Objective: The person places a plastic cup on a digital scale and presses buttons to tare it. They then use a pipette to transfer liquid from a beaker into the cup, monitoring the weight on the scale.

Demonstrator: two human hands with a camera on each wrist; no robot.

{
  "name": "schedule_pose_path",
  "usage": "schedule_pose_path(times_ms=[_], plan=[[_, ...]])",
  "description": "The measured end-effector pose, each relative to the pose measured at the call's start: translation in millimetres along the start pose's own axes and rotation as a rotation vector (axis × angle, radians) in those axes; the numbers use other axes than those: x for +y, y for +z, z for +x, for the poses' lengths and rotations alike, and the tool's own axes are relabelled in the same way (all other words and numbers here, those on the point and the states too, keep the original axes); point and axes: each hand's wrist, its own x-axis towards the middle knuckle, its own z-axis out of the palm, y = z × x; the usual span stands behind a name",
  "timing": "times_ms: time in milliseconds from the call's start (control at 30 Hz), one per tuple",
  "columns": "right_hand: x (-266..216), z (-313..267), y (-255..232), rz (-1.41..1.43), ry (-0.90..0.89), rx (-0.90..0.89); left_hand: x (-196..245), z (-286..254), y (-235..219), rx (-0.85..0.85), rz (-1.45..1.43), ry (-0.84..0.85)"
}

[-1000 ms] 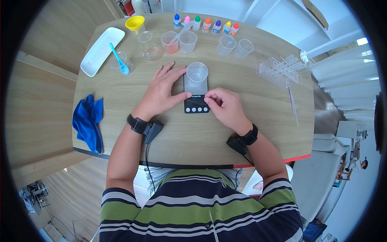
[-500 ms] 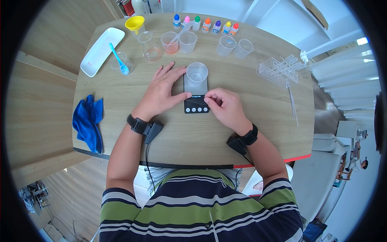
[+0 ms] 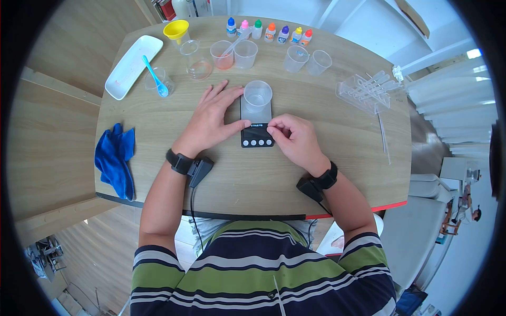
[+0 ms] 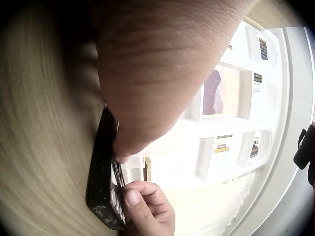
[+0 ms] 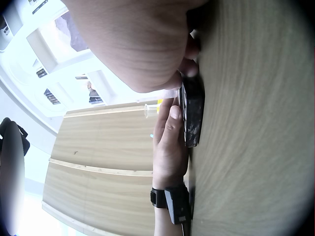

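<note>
From the head camera I see the flat black pocket scale [image 3: 256, 125] mid-table, long axis running away from me, buttons nearest, a clear plastic cup [image 3: 258, 96] on it. My left hand [image 3: 211, 120] lies flat beside it, thumb touching; my right hand [image 3: 295, 139] is curled, fingertips pressing its front edge. At the left wrist, the scale [image 4: 102, 172] shows edge-on, thin and matte. At the right wrist, it [image 5: 192, 115] lies on grained wood.

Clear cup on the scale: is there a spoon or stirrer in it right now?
No, in the head view the clear cup stands on the scale with nothing sticking out of it.

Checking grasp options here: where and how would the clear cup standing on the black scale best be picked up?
Probably by its side wall near the rim, from above or the far side: the clear cup stands upright and flares upward, while both hands flank the scale below it.
</note>
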Motion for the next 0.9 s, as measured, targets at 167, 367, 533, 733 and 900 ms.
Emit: schedule_pose_path(times_ms=[167,367,533,733,900], plan=[[-3.1,0.5,-1.4,-0.001,0.032,-0.014,0.6,-0.3,0.0,0.005,0.0,-0.003],[-0.1,0.2,-0.3,0.003,0.006,-0.007,-0.7,-0.7,0.6,0.0,0.0,-0.005],[0.1,0.3,0.7,0.001,-0.007,0.009,-0.6,-0.1,0.2,-0.001,0.001,-0.003],[0.2,0.1,-0.5,-0.007,-0.012,-0.001,-0.4,-0.4,0.5,-0.001,0.001,-0.005],[0.7,0.2,-0.3,-0.006,-0.009,-0.002,-0.5,-0.3,0.7,0.0,-0.004,-0.007]])
